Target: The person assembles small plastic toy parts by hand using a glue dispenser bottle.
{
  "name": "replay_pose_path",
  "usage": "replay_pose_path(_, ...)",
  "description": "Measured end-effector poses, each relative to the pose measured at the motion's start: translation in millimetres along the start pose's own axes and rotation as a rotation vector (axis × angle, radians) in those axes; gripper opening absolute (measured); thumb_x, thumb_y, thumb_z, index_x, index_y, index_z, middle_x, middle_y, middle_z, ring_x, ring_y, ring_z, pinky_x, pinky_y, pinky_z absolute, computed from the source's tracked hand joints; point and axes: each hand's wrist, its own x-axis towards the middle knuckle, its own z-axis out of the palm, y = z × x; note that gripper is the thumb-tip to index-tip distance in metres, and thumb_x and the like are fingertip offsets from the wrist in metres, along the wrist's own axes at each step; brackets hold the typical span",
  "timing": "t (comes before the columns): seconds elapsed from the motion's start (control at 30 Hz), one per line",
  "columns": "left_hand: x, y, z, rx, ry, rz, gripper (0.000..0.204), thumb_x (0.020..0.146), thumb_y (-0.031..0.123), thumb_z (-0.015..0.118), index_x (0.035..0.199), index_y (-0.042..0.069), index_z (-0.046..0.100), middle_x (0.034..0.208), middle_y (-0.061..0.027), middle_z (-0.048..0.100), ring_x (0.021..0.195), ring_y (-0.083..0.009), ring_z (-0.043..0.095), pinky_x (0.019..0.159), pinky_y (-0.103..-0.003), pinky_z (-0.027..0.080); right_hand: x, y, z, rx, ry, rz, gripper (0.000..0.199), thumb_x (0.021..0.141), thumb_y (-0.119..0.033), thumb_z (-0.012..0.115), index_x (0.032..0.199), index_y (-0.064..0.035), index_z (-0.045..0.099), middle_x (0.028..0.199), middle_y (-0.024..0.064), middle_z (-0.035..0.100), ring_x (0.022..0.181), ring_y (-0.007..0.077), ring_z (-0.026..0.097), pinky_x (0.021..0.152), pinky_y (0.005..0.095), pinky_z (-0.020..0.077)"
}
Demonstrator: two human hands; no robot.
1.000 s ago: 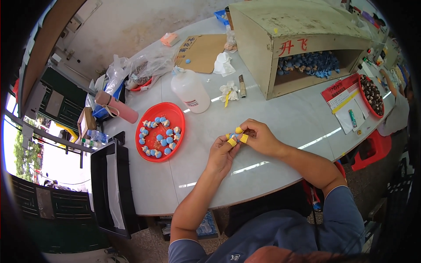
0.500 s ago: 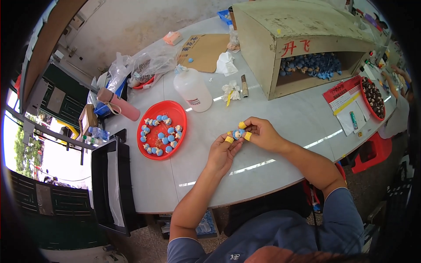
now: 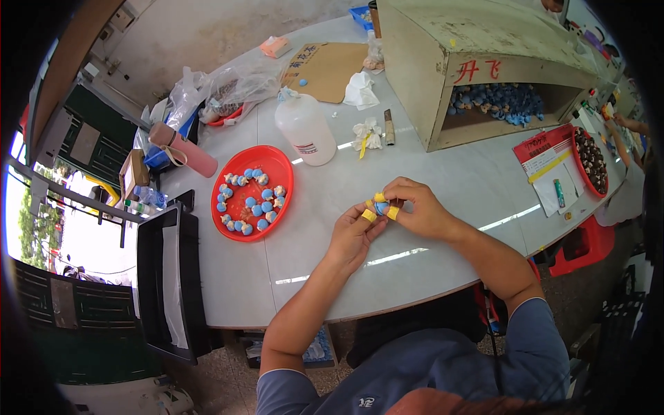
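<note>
Both hands meet above the grey tabletop, pinching one small blue-and-cream figure piece between them. My left hand grips it from the lower left, and my right hand from the upper right. Yellow tape wraps several fingertips on both hands. The fingers cover much of the piece, so its finer details are hidden. Left of my hands, a round red tray carries several similar blue-and-cream pieces, set mostly around its inside edge with a few near the middle.
A white plastic bottle stands beyond the tray, with a pink flask to its left. Crumpled tissue lies near a knife-like strip. A metal cabinet holds a blue heap. A black bin sits left; papers lie right.
The view has shifted slightly. My fingers have closed further over the small piece, and it seems turned, with less of its front showing. Both hands still hold it.
</note>
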Motion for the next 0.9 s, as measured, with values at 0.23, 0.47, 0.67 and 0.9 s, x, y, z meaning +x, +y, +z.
replay_pose_path(0.23,-1,0,2,0.034,0.001,0.011,0.026,0.097,0.015,0.059,0.117,0.000,0.052,0.110,-0.0075,0.062,0.100,-0.0152,0.062,0.089,-0.026,0.052,0,-6,-1,-0.115,-0.022,-0.013,0.025,0.081,0.005,0.066,0.105,0.0001,0.065,0.096,0.0071,0.062,0.077,0.0141,0.058,0.066,0.0263,0.0480)
replay_pose_path(0.47,-1,-1,1,0.045,0.005,0.046,0.022,0.094,0.012,0.063,0.110,0.000,0.054,0.107,-0.0076,0.063,0.097,-0.0160,0.063,0.087,-0.027,0.053,1,-3,-2,-0.135,-0.030,-0.026,0.027,0.080,0.004,0.067,0.107,-0.0001,0.065,0.090,0.0079,0.061,0.074,0.0151,0.058,0.065,0.0271,0.0484)
replay_pose_path(0.67,0,-2,0,0.048,-0.029,0.038,0.023,0.097,0.018,0.060,0.110,0.000,0.054,0.104,-0.0079,0.063,0.092,-0.0155,0.064,0.084,-0.027,0.054,2,-6,-5,-0.082,-0.051,0.080,0.024,0.084,-0.004,0.070,0.106,0.0005,0.064,0.089,0.0053,0.060,0.075,0.0112,0.056,0.068,0.0252,0.0474)
replay_pose_path(0.9,-6,2,11,0.118,0.037,-0.023,0.030,0.100,0.029,0.052,0.112,0.001,0.053,0.101,-0.0098,0.063,0.088,-0.0170,0.065,0.078,-0.028,0.054,-3,5,5,0.124,-0.015,0.433,0.030,0.081,-0.024,0.077,0.086,0.0003,0.061,0.067,0.0001,0.057,0.063,0.0065,0.050,0.056,0.0231,0.0419)
